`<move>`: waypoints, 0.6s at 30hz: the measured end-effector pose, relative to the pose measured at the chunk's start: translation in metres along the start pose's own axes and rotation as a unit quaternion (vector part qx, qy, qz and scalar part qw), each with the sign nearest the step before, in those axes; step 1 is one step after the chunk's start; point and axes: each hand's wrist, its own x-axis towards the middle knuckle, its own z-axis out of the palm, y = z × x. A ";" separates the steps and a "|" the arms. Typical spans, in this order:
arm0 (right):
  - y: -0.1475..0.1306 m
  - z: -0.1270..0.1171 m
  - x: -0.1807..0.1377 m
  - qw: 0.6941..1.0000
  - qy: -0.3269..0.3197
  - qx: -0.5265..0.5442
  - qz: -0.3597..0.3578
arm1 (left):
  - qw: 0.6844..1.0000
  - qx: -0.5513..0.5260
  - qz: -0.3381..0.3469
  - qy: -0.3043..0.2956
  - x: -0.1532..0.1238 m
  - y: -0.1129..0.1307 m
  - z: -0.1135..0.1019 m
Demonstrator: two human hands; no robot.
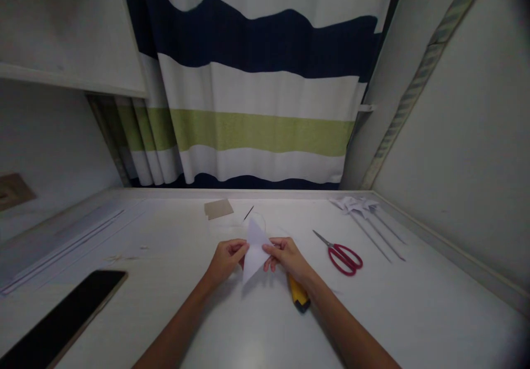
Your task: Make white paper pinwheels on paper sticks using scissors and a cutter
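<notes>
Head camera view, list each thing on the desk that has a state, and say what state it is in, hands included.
White paper: folded to a point, held off the desk by both hands.
Left hand: pinching the paper's left edge.
Right hand: pinching the paper's right edge.
Red scissors: blades closed, lying flat.
Yellow utility knife: lying under the right wrist; blade hidden.
Phone: screen dark, lying flat.
Curtain: drawn shut.
</notes>
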 end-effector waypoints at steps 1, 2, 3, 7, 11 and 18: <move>-0.001 -0.001 -0.001 1.000 -0.007 0.015 0.002 | 1.000 -0.008 -0.007 -0.004 0.000 0.000 0.000; -0.002 -0.002 -0.002 0.999 -0.014 0.032 0.003 | 1.000 -0.015 -0.013 -0.005 0.001 -0.001 0.000; -0.003 -0.002 -0.003 0.999 -0.021 0.049 0.002 | 1.000 -0.021 -0.018 -0.003 0.001 -0.001 0.000; -0.002 -0.004 -0.003 0.996 -0.030 0.083 -0.001 | 0.999 -0.041 -0.026 0.006 -0.001 0.000 -0.003; 0.001 -0.005 -0.004 0.995 -0.023 0.098 -0.014 | 0.999 -0.046 -0.021 -0.005 -0.004 0.001 -0.004; -0.007 -0.002 -0.009 0.996 0.009 0.035 -0.079 | 0.998 -0.063 -0.019 0.005 -0.004 -0.005 -0.004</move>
